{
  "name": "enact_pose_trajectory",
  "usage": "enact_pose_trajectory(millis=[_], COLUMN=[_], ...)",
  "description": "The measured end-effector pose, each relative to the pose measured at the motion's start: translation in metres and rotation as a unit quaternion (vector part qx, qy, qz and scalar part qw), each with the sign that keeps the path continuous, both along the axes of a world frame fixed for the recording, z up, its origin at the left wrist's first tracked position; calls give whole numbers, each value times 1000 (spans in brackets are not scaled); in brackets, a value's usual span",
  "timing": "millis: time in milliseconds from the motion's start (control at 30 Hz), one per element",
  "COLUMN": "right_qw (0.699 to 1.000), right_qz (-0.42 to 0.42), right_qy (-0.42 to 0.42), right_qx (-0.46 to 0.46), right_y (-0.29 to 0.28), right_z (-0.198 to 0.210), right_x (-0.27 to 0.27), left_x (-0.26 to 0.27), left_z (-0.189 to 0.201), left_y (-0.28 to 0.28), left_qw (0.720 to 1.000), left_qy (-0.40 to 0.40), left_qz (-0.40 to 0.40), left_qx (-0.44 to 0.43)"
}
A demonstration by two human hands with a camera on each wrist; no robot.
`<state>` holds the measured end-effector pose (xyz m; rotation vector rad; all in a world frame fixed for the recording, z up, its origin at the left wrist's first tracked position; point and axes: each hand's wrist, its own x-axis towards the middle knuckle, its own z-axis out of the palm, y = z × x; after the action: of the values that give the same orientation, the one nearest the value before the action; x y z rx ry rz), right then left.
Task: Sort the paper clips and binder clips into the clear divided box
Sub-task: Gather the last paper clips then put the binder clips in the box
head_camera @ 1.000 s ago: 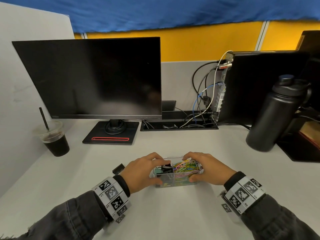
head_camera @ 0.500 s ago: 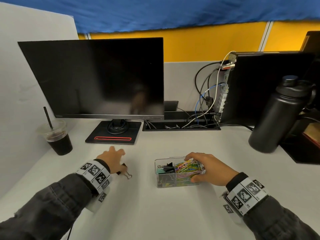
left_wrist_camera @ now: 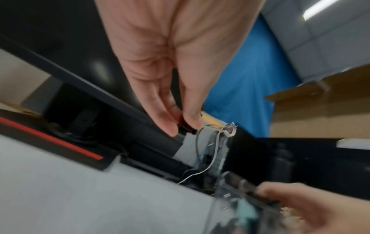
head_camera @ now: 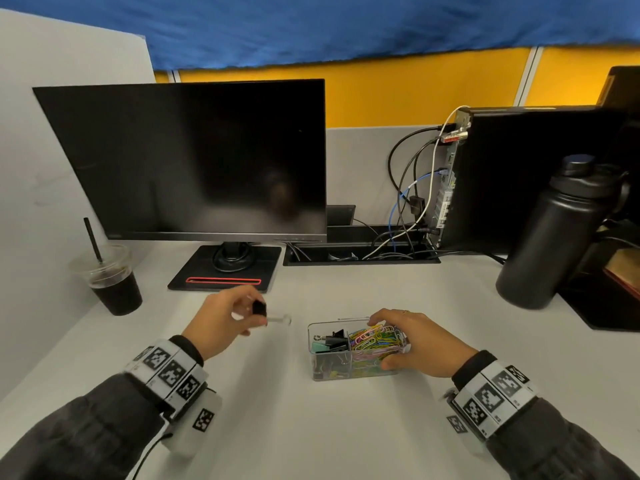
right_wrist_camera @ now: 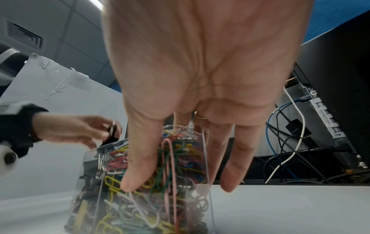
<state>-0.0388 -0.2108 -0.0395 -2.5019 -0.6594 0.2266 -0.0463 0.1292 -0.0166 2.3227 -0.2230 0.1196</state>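
A clear divided box [head_camera: 332, 367] stands on the white desk. Its left part holds black and mint binder clips [head_camera: 334, 339]; its right part is heaped with coloured paper clips [head_camera: 375, 341]. My right hand [head_camera: 408, 341] grips the box's right end, thumb on the near wall, fingers over the far rim. The right wrist view shows the thumb against the clear wall of the box [right_wrist_camera: 94, 174], with paper clips [right_wrist_camera: 170, 174] behind it. My left hand [head_camera: 225, 320] is raised to the left of the box and pinches a black binder clip [head_camera: 259, 309] with silver wire handles; the binder clip [left_wrist_camera: 186, 128] sits between thumb and fingers.
A dark monitor [head_camera: 194, 161] on its stand is behind the left hand. An iced coffee cup [head_camera: 110, 282] with a straw is far left. A black bottle [head_camera: 550, 233] and a computer with cables [head_camera: 415, 202] stand at the right.
The left hand left the box, reached left to a binder clip lying on the desk, picked it up and now carries it back toward the box. The right hand stayed on the box.
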Motion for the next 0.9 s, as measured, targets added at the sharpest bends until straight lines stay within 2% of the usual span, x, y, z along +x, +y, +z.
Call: enact_pose_trajectory(millis=[67,133,233,367,500,600,633,733,800,900], right_qw=[1000,1000,1000,1000,1000,1000,1000,1000,1000,1000], right_qz=[3,5,4,4,3,2,2,3,3,1], right_qy=[-3,-2,-1,-4,-2,-1,-1,-2,-2,-1], right_qx=[-3,-5,-4,-4,-4,-3,-3,-2,0,1], right_y=[1,1,1,1,2,2,2,1,1,1], right_z=[1,2,2,3,4,4,4,3,2,1], right_x=[0,-1,-1,-2,-3,-3,-3,-2,-1,0], left_x=[-11,-22,-28,-26,-23,-22,-22,-18,-17,-18], left_z=[15,23,20,13,2,-3,-4,-10,-15,-24], left_y=[-14,-30,-51,-65,-69,-71,-72,-73,-76,-73], left_qw=[996,986,950,920,903,903,909,953,945,955], left_qy=[-83,-152,-238,-283,-257,-242,-230,-176,-179,-108], left_qz=[-10,-47,-97,-111,-141,-147,-141,-119,-149,-160], left_qx=[-27,42,176,247,313,324,317,218,231,224])
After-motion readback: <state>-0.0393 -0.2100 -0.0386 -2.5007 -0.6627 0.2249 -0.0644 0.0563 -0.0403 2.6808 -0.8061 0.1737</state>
